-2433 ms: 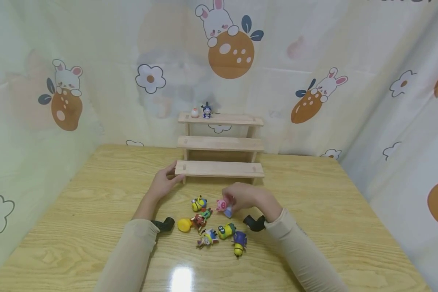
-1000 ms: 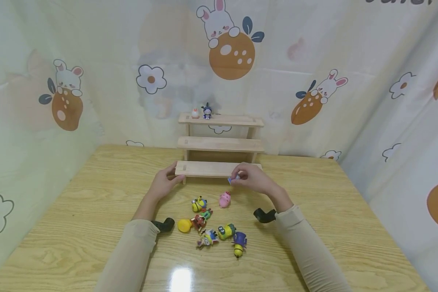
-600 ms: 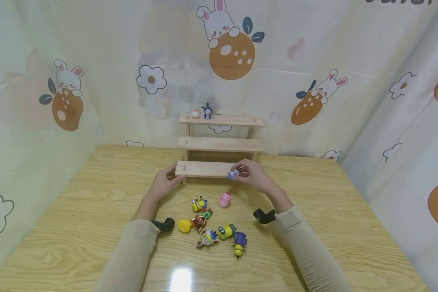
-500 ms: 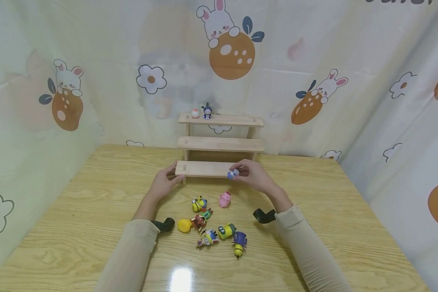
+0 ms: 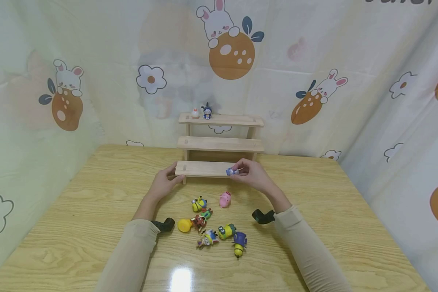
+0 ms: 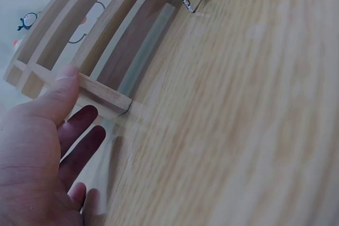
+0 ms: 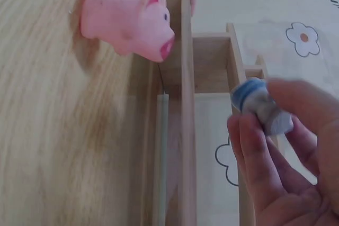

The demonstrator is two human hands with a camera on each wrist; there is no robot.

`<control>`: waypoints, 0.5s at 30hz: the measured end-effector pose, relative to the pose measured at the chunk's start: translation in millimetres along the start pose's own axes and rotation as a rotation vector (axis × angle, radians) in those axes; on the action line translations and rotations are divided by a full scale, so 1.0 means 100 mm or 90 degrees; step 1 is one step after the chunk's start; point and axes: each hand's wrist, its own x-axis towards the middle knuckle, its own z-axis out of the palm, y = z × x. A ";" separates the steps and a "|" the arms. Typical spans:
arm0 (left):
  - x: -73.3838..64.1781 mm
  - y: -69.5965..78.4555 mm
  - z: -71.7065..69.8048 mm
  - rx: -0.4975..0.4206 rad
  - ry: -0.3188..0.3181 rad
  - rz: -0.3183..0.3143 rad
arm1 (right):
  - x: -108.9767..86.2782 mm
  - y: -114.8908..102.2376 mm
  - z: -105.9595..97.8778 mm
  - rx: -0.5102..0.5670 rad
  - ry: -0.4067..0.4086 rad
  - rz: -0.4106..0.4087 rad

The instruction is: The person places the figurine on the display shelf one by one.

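Note:
In the head view, my right hand (image 5: 253, 174) pinches a small blue-and-white figurine (image 5: 231, 172) between thumb and fingers, tilted, overlapping the lowest step. The right wrist view shows the figurine (image 7: 260, 104) with its blue end away from the palm. My left hand (image 5: 163, 184) holds the left end of the bottom step of a three-tier wooden display stand (image 5: 211, 168), thumb at the front corner. Below the stand lies a pink pig figurine (image 5: 224, 199). On the top step stand a white figurine (image 5: 195, 113) and a dark blue one (image 5: 207, 111).
Several toys lie on the wooden table (image 5: 95, 202): a yellow-and-blue figure (image 5: 198, 204), a brown one (image 5: 198, 222) by a yellow round piece (image 5: 184, 225), a green-and-yellow one (image 5: 226, 231), and a purple-and-yellow one (image 5: 239, 243). A patterned curtain (image 5: 113, 101) hangs behind.
My right hand lifted the blue-and-white figurine from beside the pig to the lowest step's right part, turning it in the fingers. The pig shifted slightly. My left hand stayed put.

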 end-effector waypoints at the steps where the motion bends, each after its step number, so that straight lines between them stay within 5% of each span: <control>1: 0.00 -0.01 0.00 -0.003 0.000 0.001 | 0.00 0.00 0.01 -0.003 0.009 0.002; 15: 0.01 -0.02 -0.02 -0.014 -0.004 0.005 | 0.01 -0.06 0.04 -0.021 0.024 -0.044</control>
